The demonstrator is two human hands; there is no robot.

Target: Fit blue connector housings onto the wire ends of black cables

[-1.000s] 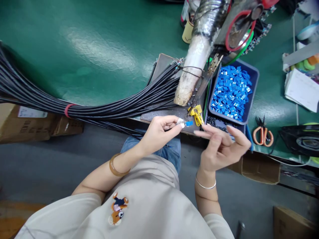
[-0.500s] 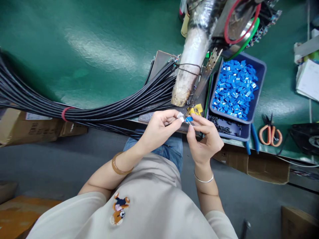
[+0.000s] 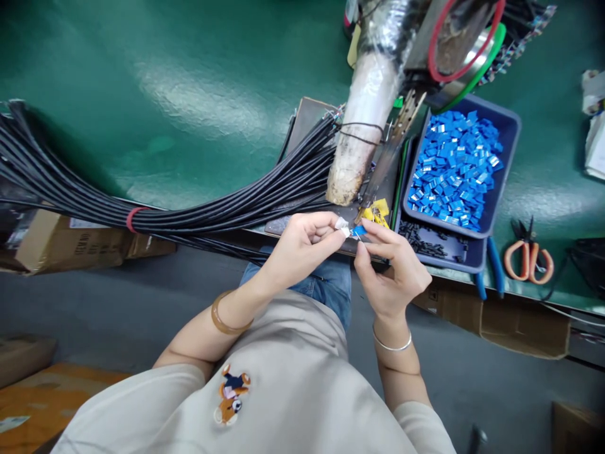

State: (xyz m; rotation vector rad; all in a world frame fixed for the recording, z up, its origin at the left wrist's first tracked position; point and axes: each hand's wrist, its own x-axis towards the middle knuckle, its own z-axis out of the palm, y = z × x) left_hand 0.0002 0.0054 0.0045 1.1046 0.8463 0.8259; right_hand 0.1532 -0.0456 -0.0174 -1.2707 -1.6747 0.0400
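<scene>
My left hand [image 3: 307,246] is closed, its thumb and forefinger pinching a small white piece [image 3: 342,226]. Against it, at the fingertips of my right hand [image 3: 394,271], sits a small blue piece [image 3: 360,231] like those in the tray. A thin white strand [image 3: 358,238] runs between the blue piece and my right thumb. My right fingers are curled around these parts; the exact contact is partly hidden. Just beyond the fingertips lies a yellow piece [image 3: 377,212] on a dark board [image 3: 302,126].
A bundle of black cables [image 3: 212,213] with a red tie [image 3: 135,219] crosses from the left. A wrapped nozzle-like tube [image 3: 357,145] hangs over the board. Right: a tray [image 3: 508,151] of blue pieces, a lower tray [image 3: 472,255] of black parts, orange-handled scissors-like cutters [image 3: 527,258], blue-handled tool [image 3: 495,268].
The camera view has shifted slightly, so the table items sit farther right. Both hands keep their pinch, with the white and blue parts still meeting between them.
</scene>
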